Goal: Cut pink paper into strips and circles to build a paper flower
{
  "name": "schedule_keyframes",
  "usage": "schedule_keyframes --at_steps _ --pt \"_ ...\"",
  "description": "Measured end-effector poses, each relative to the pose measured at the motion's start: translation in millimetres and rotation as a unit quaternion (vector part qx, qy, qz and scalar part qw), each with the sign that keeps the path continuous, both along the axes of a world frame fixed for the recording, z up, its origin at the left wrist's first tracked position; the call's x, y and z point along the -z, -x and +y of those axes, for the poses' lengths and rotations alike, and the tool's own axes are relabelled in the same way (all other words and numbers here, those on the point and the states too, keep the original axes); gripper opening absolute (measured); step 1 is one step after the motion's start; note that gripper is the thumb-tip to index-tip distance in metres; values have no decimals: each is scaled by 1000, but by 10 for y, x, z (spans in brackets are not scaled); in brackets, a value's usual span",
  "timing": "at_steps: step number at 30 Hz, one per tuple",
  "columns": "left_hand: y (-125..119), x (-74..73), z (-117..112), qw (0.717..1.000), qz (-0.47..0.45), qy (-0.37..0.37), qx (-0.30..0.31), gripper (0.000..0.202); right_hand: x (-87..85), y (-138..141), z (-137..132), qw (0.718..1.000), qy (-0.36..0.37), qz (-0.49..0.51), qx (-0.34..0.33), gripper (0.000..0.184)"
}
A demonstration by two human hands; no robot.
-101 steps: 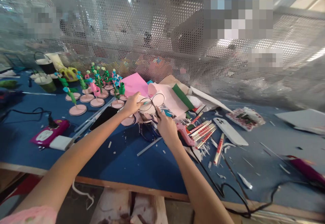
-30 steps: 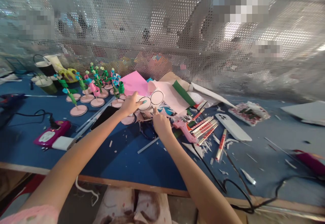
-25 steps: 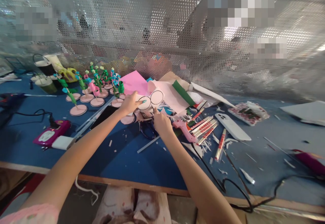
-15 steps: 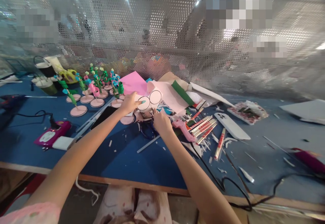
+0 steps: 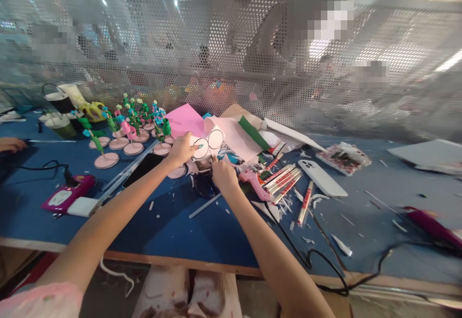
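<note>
My left hand (image 5: 181, 149) pinches the near edge of a pale pink sheet (image 5: 231, 137) that has two black circles drawn on it. My right hand (image 5: 223, 176) sits just below the circles, fingers closed; what they hold is hidden. Dark scissors (image 5: 204, 188) lie on the blue table under my right hand. Bright pink and green sheets lie behind the pale one.
Several paper flowers on pink discs (image 5: 126, 130) stand at the left. A pink glue gun (image 5: 254, 183), red-and-white sticks (image 5: 287, 178) and a white phone (image 5: 318, 177) lie to the right. A black cable (image 5: 325, 265) trails over the table edge. Another person's hand (image 5: 10, 144) rests far left. A perforated metal screen (image 5: 231, 58) backs the table.
My right hand has drawn slightly closer to the sheet's lower edge; the left hand keeps its hold. The view has shifted a little, and another person's hand now shows at far left.
</note>
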State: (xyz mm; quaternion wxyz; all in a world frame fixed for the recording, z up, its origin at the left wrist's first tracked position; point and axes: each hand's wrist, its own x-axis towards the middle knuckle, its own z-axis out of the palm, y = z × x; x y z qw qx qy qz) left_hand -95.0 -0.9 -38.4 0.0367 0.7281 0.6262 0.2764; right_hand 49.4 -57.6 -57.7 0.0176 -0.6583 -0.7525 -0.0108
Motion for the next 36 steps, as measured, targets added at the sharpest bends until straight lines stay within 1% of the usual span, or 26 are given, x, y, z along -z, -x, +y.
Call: schedule_keyframes --at_steps 3,5,7,8,10,11,12,13,15,17,19,20,21,23,25,28,29,30,31,32,33,34,35,36 --pt "-52 16 -17 1000 21 -3 8 35 27 -7 17 1000 -4 -9 -1 46" --pt "-58 -51 -51 1000 30 -2 10 35 38 -12 22 1000 -6 -16 -2 46" --pt "9 -218 -112 1000 23 -17 -6 36 34 -11 22 1000 -7 -20 -5 46" --pt "74 -330 -150 998 3 -49 -45 36 28 -7 20 1000 -5 -20 -5 46" --pt "242 -556 -224 989 -37 -113 -85 31 14 7 14 1000 1 -16 -1 47" --pt "326 -643 -251 984 -52 -142 -94 32 8 17 10 1000 4 -15 2 47" --pt "398 -699 -264 984 -57 -145 -85 31 6 27 6 1000 3 -16 4 47" --pt "450 -718 -259 987 -60 -130 -79 31 8 35 2 1000 1 -18 4 47" --pt "481 -658 -188 991 -44 -92 -87 34 24 46 -1 1000 -10 -22 1 47" --pt "431 -518 -42 994 -21 -60 -86 41 51 48 0 1000 -19 -25 -2 47" --pt "340 -372 141 997 -9 -22 -69 47 80 46 3 999 -26 -24 1 47" --pt "290 -313 230 998 -6 -15 -59 49 93 45 3 999 -29 -22 3 47" --pt "241 -268 310 999 1 -2 -48 50 104 44 2 999 -32 -20 7 47" --pt "147 -222 432 1000 18 11 -17 54 115 43 -6 999 -36 -13 12 47" --pt "58 -228 502 999 31 -26 -6 56 112 42 -20 999 -36 -6 16 48" --pt "-71 -288 564 990 10 -144 -9 60 88 43 -44 999 -31 2 21 49" --pt "-113 -307 589 985 6 -175 6 61 79 44 -51 999 -29 2 22 49" --pt "-154 -319 619 981 10 -192 33 61 71 45 -57 999 -29 1 23 49" --pt "-195 -320 655 979 21 -189 69 61 67 45 -61 999 -29 -1 24 49" --pt "-235 -311 695 979 33 -166 109 59 66 46 -65 999 -30 -3 26 50" --pt "-274 -289 736 980 42 -125 146 59 68 45 -67 999 -32 -4 26 50" --pt "-311 -257 775 983 38 -68 169 59 74 44 -67 999 -34 -4 25 50" --pt "-344 -219 811 983 20 -13 180 58 81 42 -67 999 -36 -3 24 50" --pt "-373 -177 840 983 -6 36 179 59 89 40 -67 999 -38 -3 24 50"
